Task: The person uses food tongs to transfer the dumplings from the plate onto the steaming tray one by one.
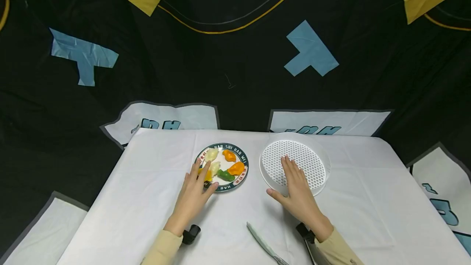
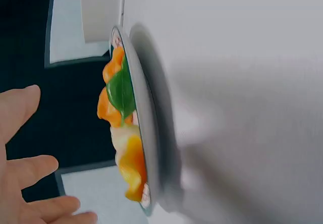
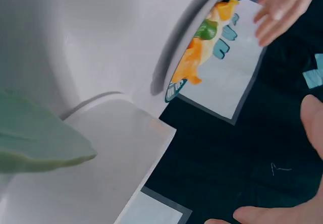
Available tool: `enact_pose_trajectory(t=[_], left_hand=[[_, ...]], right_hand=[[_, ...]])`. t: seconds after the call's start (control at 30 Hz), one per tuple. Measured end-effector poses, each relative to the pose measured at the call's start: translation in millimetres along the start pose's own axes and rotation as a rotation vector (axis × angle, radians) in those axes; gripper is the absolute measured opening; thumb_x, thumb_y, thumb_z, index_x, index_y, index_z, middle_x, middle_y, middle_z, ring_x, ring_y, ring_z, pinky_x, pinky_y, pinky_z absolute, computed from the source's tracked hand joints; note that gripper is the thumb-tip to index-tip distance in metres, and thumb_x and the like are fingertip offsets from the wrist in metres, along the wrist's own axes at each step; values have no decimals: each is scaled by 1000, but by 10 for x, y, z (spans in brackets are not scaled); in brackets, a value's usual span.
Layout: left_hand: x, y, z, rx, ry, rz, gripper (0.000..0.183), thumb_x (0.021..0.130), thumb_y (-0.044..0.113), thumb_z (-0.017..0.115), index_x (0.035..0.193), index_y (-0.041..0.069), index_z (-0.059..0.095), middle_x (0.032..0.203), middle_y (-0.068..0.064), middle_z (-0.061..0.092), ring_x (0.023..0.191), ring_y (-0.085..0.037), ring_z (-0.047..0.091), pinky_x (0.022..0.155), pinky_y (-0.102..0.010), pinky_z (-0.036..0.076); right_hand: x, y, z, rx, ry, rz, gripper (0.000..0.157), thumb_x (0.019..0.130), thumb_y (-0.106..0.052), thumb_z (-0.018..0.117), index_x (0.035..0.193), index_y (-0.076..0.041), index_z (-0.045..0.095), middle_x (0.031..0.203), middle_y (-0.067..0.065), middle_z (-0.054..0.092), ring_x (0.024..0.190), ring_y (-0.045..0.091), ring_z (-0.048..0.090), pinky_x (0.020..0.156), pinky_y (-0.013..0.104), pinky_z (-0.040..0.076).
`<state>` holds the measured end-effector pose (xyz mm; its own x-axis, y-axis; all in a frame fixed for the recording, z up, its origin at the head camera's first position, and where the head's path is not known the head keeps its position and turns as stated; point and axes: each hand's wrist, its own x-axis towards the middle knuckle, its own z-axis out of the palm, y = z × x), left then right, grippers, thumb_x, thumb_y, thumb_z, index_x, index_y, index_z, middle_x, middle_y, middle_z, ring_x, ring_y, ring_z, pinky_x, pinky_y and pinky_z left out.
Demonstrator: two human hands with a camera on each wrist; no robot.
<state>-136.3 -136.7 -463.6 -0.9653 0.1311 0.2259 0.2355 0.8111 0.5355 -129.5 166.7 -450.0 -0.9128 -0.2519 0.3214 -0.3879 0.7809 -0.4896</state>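
Observation:
A round plate (image 1: 241,181) with a dark green lettered rim holds several small orange, yellow, green and pale dumpling-shaped pieces (image 1: 236,169). Over its near left edge reaches my left hand (image 1: 195,195), fingers spread; the left wrist view shows a gap between these fingers (image 2: 40,169) and the pieces. My right hand (image 1: 297,193) is held out above the near part of a white round steamer tray (image 1: 290,150) full of holes, thumb apart from the fingers. Both hands hold nothing. The tray's near edge is partly hidden by the right hand.
A long pale green, leaf-shaped piece (image 1: 259,238) with a silvery end lies at the table's near side, between the forearms. Beside the right wrist shows a thin silvery bar (image 1: 309,252). A black cloth (image 1: 228,72) hangs behind the white table (image 1: 147,162).

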Motion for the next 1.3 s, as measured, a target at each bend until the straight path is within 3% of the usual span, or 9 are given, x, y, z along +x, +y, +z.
enact_pose_trajectory(t=[0.13,0.27,0.6,0.87,0.93,1.0,1.13,1.3], left_hand=[[60,-116,-31,-131,-27,-61,67,92,26,65,146,1,35,154,-23,19,134,-47,27,108,-60,28],[116,-241,-52,-226,-31,-107,64,92,20,64,145,-2,35,153,-25,21,136,-43,25,110,-56,27],[182,-509,4,-359,-3,-171,62,92,15,64,144,-3,36,149,-27,29,136,-42,27,112,-52,25],[222,-598,48,-470,-11,-246,60,92,10,63,143,-5,36,145,-29,33,131,-41,37,106,-44,38],[239,-604,49,-507,-20,-266,60,92,9,62,144,-5,35,144,-30,34,131,-40,37,106,-41,38],[257,-610,47,-542,-27,-280,60,92,8,61,144,-5,34,144,-30,35,132,-39,37,106,-38,38],[289,-628,52,-605,-33,-281,60,92,6,59,145,-7,32,145,-29,34,132,-37,37,106,-35,37],[321,-647,74,-670,-42,-296,60,92,3,58,145,-7,30,147,-28,32,133,-37,37,105,-30,38]], right_hand=[[-47,-17,-71,87,-6,26,100,81,-42,74,151,0,17,156,17,18,142,37,15,114,58,15],[-110,-47,-158,172,3,58,101,80,-36,76,153,-4,15,156,16,18,141,38,18,111,60,21],[-330,-71,-348,278,45,124,98,81,-27,77,155,-26,12,156,15,21,138,45,19,101,73,25],[-543,-50,-446,328,98,125,98,78,-19,79,154,-27,17,156,4,23,139,39,22,100,72,27],[-598,-44,-469,331,106,135,98,78,-17,79,154,-28,18,156,1,24,140,30,23,106,62,28],[-649,-36,-485,328,113,147,98,78,-16,79,153,-29,19,155,-2,25,140,18,23,112,43,27],[-742,-22,-506,336,132,132,97,78,-11,79,153,-26,20,155,-2,27,137,1,24,104,6,22],[-862,1,-533,371,172,100,97,76,-4,79,153,-20,23,153,0,31,134,-2,29,103,5,25]])
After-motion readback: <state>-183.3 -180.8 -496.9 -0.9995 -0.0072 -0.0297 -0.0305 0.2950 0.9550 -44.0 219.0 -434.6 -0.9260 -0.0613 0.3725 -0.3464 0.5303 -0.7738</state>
